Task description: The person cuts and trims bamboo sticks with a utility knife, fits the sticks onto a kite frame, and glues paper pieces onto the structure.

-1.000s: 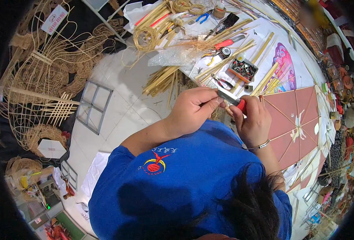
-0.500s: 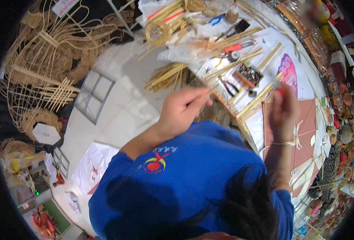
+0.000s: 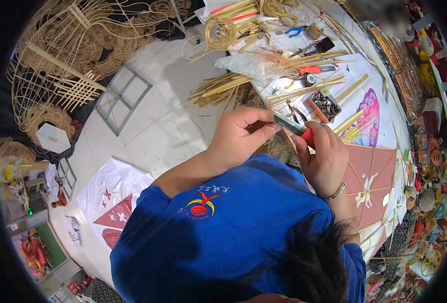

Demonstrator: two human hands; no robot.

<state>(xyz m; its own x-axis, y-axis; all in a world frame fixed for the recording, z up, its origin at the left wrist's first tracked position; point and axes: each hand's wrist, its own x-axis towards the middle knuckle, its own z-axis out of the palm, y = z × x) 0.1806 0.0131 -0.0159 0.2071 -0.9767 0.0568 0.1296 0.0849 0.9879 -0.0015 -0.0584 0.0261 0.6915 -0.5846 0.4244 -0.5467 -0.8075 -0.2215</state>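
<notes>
My right hand (image 3: 325, 160) grips a knife (image 3: 289, 124) by its red handle. The knife's grey blade points left and reaches the fingertips of my left hand (image 3: 241, 135). The thumb and forefinger of my left hand are pinched together by the blade. What they hold, if anything, is too small to make out. Just beyond the blade on the worktable lie dark-handled pliers (image 3: 297, 112) and a small box (image 3: 325, 106) filled with small dark pieces.
Bamboo strips (image 3: 221, 91) jut over the table's left edge. A red-handled tool (image 3: 317, 69), blue-handled pliers (image 3: 295, 32) and bubble wrap (image 3: 248, 65) lie farther back. A brown panel with thin ribs (image 3: 370, 177) is at right. A metal frame (image 3: 123, 101) rests on the floor.
My right hand has come left from over the table, bringing the knife to my left hand. My left hand stays pinched. The camera view has shifted slightly.
</notes>
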